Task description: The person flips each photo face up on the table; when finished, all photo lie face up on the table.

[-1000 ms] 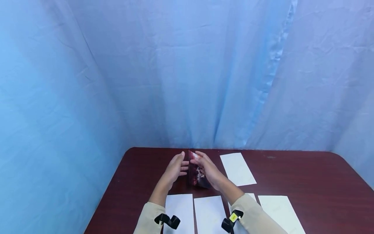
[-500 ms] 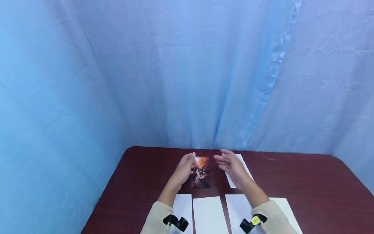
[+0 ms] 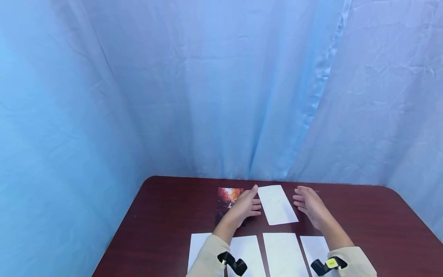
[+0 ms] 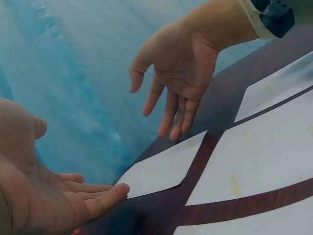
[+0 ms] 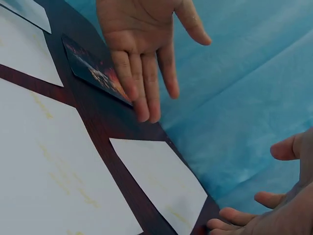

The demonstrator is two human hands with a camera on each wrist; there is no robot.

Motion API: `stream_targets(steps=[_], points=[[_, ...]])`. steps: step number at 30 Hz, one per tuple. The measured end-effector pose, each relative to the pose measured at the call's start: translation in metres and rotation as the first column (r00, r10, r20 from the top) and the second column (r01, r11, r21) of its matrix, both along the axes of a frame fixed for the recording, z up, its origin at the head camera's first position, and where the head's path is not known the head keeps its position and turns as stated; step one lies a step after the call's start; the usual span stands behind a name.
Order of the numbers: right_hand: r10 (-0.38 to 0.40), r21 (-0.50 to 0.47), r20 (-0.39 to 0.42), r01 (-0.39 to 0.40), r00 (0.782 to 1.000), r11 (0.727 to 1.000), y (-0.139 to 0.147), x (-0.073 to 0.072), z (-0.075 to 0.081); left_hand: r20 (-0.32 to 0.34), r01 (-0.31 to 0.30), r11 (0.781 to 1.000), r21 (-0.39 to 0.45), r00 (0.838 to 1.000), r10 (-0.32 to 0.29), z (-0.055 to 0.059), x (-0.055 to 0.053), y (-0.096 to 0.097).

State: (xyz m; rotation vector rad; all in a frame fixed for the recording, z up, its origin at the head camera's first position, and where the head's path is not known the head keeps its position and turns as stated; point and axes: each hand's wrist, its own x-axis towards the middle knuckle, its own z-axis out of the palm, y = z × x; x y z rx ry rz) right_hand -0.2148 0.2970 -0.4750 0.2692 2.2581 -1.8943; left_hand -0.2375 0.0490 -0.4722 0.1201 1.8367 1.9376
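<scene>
A white card (image 3: 278,205) lies face down at the back of the table, between the two hands. My left hand (image 3: 246,207) is at its left edge with the fingers extended; whether they touch it I cannot tell. On the other side, my right hand (image 3: 310,206) stands a little apart from the card's right edge, fingers loosely straight and holding nothing. A picture card (image 3: 226,202) with an orange autumn scene lies to the left, partly covered by the left hand and forearm. In the right wrist view the picture card (image 5: 93,68) shows its dark printed face.
Nearer the front lies a row of white cards (image 3: 283,252), partly under the sleeves. The dark red wooden table (image 3: 166,215) has rounded back corners. Blue curtains (image 3: 207,96) hang right behind its back edge and along the left.
Both hands have moved right, from the picture card to the white card. The picture card, earlier tilted up between the hands, now lies flat with its picture showing.
</scene>
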Motion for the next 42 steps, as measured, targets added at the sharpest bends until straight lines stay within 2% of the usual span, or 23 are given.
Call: stream_targets(steps=[2,5,11,16,24,28,38,42], points=[[0.000,0.033,0.013,-0.001,1.000,0.999,0.002,0.000,0.001,0.032,0.003,1.000,0.019,0.999,-0.003,-0.004,0.000,0.007],[0.005,0.052,0.024,-0.006,1.000,0.999,0.001,-0.003,0.002,0.042,0.003,1.000,0.028,0.999,-0.004,-0.007,0.001,0.015],[-0.008,-0.048,0.086,0.012,0.996,0.999,-0.004,-0.010,-0.006,0.031,0.000,1.000,0.013,1.000,-0.001,-0.008,0.001,0.020],[-0.032,-0.039,0.107,0.037,0.994,0.999,-0.002,-0.006,-0.011,0.021,0.005,1.000,-0.001,1.000,-0.005,-0.009,0.002,0.022],[-0.060,-0.125,0.059,0.067,0.996,0.990,-0.003,-0.007,0.003,0.002,0.014,0.999,-0.033,1.000,-0.014,-0.006,-0.002,0.022],[-0.035,-0.151,0.017,0.037,0.999,0.988,-0.008,-0.006,0.013,-0.017,0.013,0.999,-0.047,1.000,-0.014,-0.003,-0.003,0.026],[-0.019,-0.205,-0.062,0.006,0.998,0.979,-0.037,0.000,0.032,-0.090,-0.007,0.998,0.055,0.996,0.012,0.013,-0.008,0.027],[-0.016,-0.182,-0.102,-0.003,0.995,0.983,-0.049,-0.004,0.036,-0.120,-0.035,0.998,0.054,0.992,0.042,0.018,-0.009,0.023]])
